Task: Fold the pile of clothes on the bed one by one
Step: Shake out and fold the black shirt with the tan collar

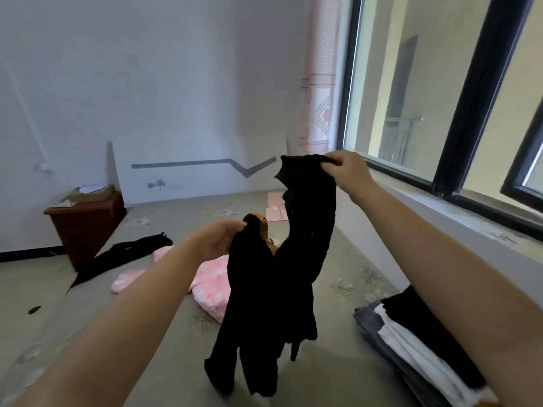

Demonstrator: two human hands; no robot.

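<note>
Above the bed (164,327), my left hand (216,239) pinches the black garment (273,289) low while my right hand (345,171) grips its raised sleeve end

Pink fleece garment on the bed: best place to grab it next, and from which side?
Probably the sleeve end of the pink fleece garment, nearest the left hand. It lies flat, sticking out clear of the bunched body, so a top-down pinch from the left looks easiest. Both hands now hold the black garment.

A black long-sleeved fabric garment (273,277) hangs mid-air, one sleeve raised right. A fluffy pink garment (205,282) lies crumpled behind it on the grey bed (164,327)
</note>
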